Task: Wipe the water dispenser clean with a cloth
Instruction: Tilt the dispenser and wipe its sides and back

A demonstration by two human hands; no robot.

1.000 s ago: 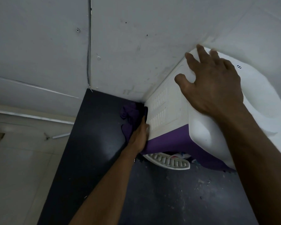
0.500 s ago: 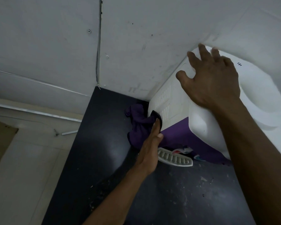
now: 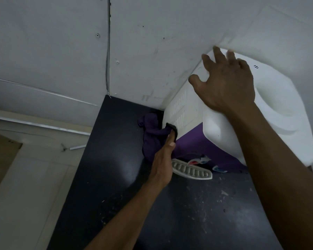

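Water dispenser (image 3: 186, 112) sits on the bench (image 3: 116, 168) against the wall (image 3: 152, 51), right hand (image 3: 228, 87) spread flat on top. Left hand (image 3: 163, 159), fingers straight, has dragged the purple cloth (image 3: 152, 139) forward along its vented side; wiping looks mid-stroke.

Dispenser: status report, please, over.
Left hand presses cloth on vented side of dispenser. Right hand spread flat on top. Drip tray close beside left hand, nothing else in the way.
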